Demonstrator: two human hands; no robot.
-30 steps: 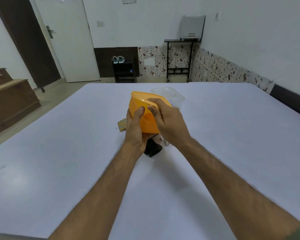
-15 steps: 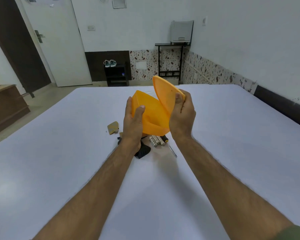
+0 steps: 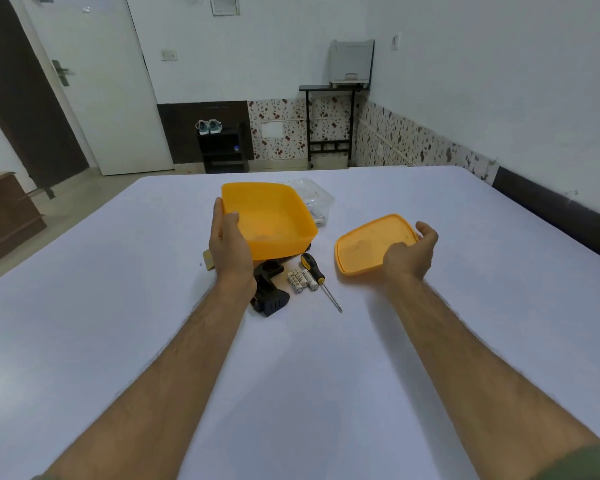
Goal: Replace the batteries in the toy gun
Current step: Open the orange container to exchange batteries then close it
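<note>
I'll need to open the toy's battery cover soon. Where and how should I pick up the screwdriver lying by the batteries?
Grip the screwdriver by its thick black-and-yellow handle, the far end, coming from above and from the right. The batteries lie close along its left side, and the thin shaft points toward you, offering little to hold.

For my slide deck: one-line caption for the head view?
Left hand holds orange box, right hand its lid; batteries, screwdriver below.

White table [image 3: 430, 341] carries batteries [image 3: 301, 280], screwdriver [image 3: 317, 276], black toy gun [image 3: 269, 294].
</note>
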